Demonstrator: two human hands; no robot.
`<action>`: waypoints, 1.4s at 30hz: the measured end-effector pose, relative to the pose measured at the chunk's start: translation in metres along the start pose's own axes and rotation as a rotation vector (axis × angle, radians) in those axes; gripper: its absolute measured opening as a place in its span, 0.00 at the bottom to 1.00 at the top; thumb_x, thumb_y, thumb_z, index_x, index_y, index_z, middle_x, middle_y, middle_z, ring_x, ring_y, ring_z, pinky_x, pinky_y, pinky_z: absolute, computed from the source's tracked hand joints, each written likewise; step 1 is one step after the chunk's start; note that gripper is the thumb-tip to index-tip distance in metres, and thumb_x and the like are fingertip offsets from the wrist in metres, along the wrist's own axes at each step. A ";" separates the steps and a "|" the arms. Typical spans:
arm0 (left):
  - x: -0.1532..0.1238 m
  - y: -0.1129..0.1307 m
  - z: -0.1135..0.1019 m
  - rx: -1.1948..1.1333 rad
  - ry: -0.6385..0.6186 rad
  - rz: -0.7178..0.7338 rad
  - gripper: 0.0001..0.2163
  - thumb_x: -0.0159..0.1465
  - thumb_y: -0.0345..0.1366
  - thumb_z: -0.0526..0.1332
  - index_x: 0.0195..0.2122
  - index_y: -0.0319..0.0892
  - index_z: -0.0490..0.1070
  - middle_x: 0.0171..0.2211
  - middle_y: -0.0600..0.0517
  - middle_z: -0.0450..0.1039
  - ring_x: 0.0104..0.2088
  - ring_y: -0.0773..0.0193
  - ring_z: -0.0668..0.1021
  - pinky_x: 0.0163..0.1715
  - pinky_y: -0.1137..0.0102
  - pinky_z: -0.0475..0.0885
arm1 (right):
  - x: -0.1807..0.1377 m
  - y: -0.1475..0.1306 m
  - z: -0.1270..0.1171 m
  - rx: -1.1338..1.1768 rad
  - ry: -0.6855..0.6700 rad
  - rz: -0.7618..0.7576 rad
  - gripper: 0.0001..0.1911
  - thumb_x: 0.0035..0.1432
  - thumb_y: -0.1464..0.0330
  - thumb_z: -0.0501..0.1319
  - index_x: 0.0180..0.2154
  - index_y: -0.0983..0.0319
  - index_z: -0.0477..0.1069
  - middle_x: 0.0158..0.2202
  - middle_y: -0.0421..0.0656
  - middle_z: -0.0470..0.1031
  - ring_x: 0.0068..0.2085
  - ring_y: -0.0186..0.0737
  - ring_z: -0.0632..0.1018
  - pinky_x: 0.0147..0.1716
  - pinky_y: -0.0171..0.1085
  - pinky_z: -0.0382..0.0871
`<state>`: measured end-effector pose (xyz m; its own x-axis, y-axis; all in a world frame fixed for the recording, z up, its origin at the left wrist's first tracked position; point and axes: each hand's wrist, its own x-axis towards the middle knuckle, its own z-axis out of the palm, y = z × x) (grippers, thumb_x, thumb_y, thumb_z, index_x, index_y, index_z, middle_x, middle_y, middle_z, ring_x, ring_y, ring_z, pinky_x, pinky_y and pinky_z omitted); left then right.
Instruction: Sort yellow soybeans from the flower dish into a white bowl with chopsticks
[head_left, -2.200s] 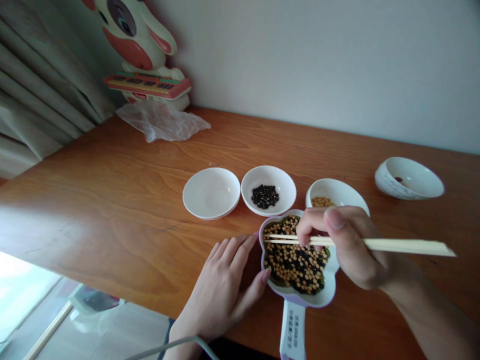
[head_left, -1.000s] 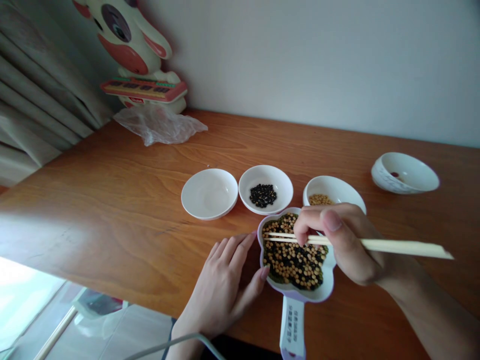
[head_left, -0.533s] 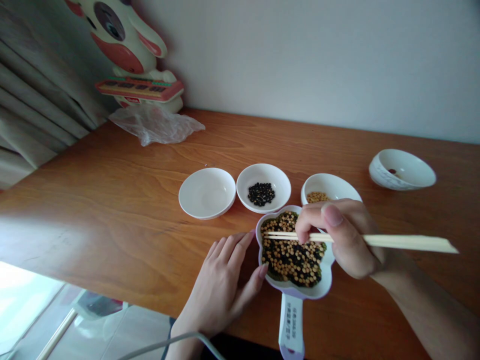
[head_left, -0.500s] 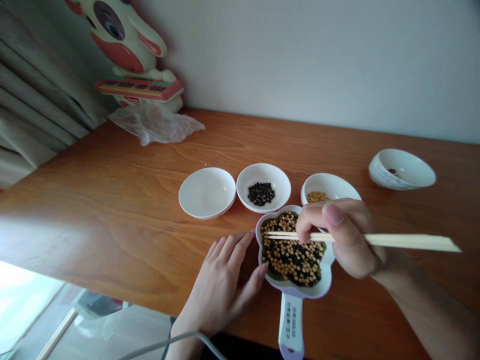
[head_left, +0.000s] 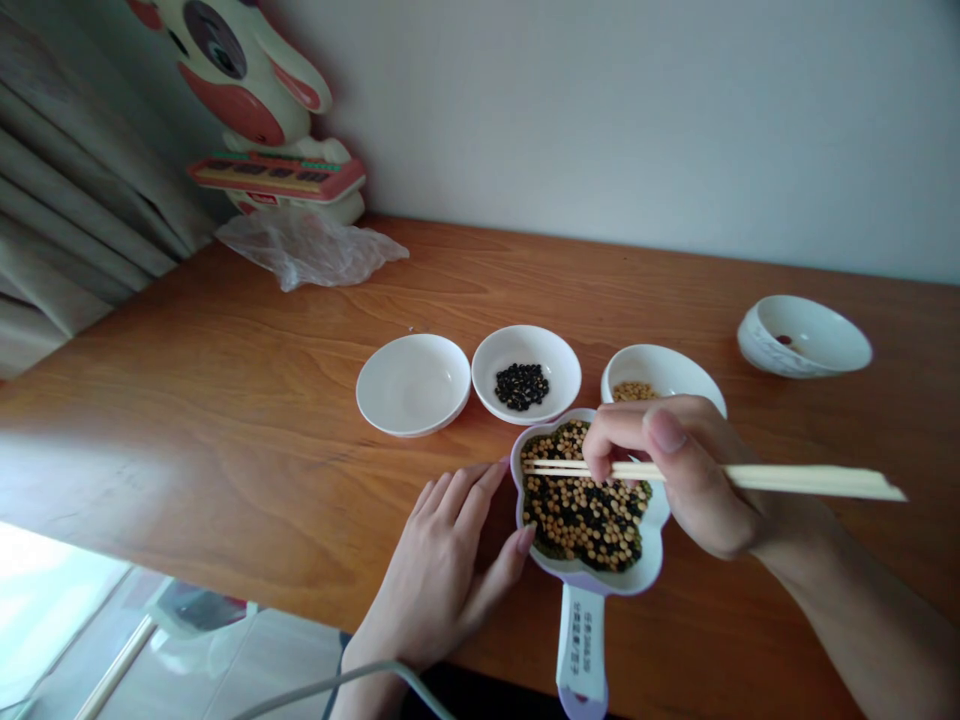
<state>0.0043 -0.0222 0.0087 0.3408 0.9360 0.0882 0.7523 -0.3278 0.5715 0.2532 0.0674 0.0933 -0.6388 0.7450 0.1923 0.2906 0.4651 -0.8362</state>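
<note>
Our right hand (head_left: pixel 694 490) is closed on the chopsticks (head_left: pixel 787 480), tips over the mixed beans (head_left: pixel 581 515) in the flower-shaped dish (head_left: pixel 651 572). Our left hand (head_left: pixel 442 575), flat and holding nothing, touches that dish's left rim. We judge that round beans may slip from the smooth tips and roll beyond the dish.

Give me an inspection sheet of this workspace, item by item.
Surface: wooden table, brown grain.
Job's things: flower-shaped dish of mixed beans; empty saucer; black-bean saucer; yellow-bean saucer; chopsticks.
Clutter: plastic bag; far bowl.
Grips: left hand flat, touching the dish rim; right hand shut on chopsticks, tips over the beans.
Cables: grey cable below the table edge.
Surroundings: toy, curtain, wall.
</note>
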 end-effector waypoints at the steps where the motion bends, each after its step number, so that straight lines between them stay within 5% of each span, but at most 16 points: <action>1: 0.000 0.000 0.000 -0.001 0.002 0.001 0.26 0.74 0.46 0.59 0.70 0.45 0.58 0.59 0.42 0.72 0.56 0.49 0.76 0.57 0.51 0.73 | 0.000 0.000 0.000 0.002 -0.005 0.001 0.35 0.77 0.49 0.39 0.29 0.61 0.71 0.25 0.40 0.72 0.27 0.34 0.71 0.28 0.37 0.62; 42: -0.001 0.000 -0.001 -0.001 -0.020 -0.007 0.26 0.75 0.47 0.58 0.70 0.45 0.57 0.60 0.42 0.71 0.56 0.49 0.75 0.58 0.50 0.72 | 0.002 0.000 0.002 0.016 -0.004 0.005 0.34 0.77 0.49 0.40 0.29 0.61 0.70 0.24 0.39 0.71 0.25 0.32 0.69 0.27 0.37 0.61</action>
<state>0.0040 -0.0233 0.0093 0.3468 0.9355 0.0679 0.7539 -0.3211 0.5732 0.2503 0.0679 0.0925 -0.6404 0.7452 0.1858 0.2825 0.4535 -0.8453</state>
